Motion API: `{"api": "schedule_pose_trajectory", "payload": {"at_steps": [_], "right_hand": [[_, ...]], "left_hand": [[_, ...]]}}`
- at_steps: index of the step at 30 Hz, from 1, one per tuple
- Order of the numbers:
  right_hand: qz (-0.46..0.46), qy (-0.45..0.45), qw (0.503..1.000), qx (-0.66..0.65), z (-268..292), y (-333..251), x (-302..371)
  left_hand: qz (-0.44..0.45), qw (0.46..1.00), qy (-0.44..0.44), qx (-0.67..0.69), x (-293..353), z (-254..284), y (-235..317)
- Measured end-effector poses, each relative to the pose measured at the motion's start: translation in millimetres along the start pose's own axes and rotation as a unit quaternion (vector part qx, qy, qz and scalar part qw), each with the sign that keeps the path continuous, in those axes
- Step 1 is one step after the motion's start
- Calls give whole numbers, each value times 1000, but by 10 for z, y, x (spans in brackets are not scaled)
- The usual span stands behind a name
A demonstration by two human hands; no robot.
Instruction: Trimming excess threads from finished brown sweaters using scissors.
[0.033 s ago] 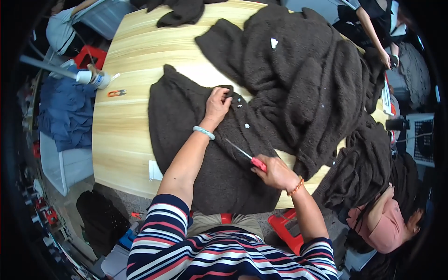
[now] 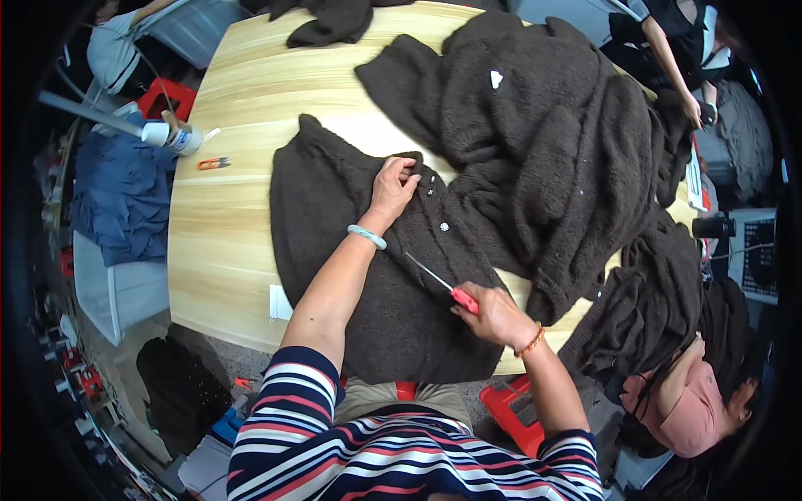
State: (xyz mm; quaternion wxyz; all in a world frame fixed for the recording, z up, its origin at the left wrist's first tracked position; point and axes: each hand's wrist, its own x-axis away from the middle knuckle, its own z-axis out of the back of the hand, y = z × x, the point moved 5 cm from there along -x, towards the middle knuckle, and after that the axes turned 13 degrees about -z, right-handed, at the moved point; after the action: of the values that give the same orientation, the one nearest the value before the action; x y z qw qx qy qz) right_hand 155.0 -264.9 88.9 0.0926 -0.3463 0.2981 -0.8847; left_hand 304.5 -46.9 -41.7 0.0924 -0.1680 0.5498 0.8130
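A dark brown fuzzy knit cardigan (image 2: 330, 213) lies spread on the table in front of me. My left hand (image 2: 393, 190) pinches its upper edge beside a strip with several shiny buttons (image 2: 444, 226). In my right hand (image 2: 499, 317), above the lower part of the cardigan, is a slim tool (image 2: 464, 301) with a red-pink handle and a long thin metal shaft. The shaft points up and left, toward the button strip. Whether its tip touches the cloth I cannot tell.
Heaped brown knitwear (image 2: 535, 142) covers the table's right side. Orange thread snips (image 2: 214, 164) lie on the wooden table (image 2: 221, 242) at left. A grey bin (image 2: 125, 296) with blue cloth stands left. A red stool (image 2: 511, 417) is near me. Other people work around the table.
The whole view has shifted very slightly. Both hands, the tool and the cardigan keep almost the same places relative to one another.
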Motion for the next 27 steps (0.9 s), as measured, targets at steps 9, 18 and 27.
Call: {"api": "schedule_pose_trajectory", "payload": {"at_steps": [9, 18, 27], "right_hand": [[160, 48, 985, 48, -1314, -305, 666], [160, 28, 970, 178, -1914, -268, 420], [47, -108, 981, -153, 38, 11, 730]], "left_hand": [[112, 870, 146, -458, 1240, 2340, 0], [115, 933, 91, -328, 2195, 2423, -2], [89, 938, 268, 201, 848, 2626, 1378]]}}
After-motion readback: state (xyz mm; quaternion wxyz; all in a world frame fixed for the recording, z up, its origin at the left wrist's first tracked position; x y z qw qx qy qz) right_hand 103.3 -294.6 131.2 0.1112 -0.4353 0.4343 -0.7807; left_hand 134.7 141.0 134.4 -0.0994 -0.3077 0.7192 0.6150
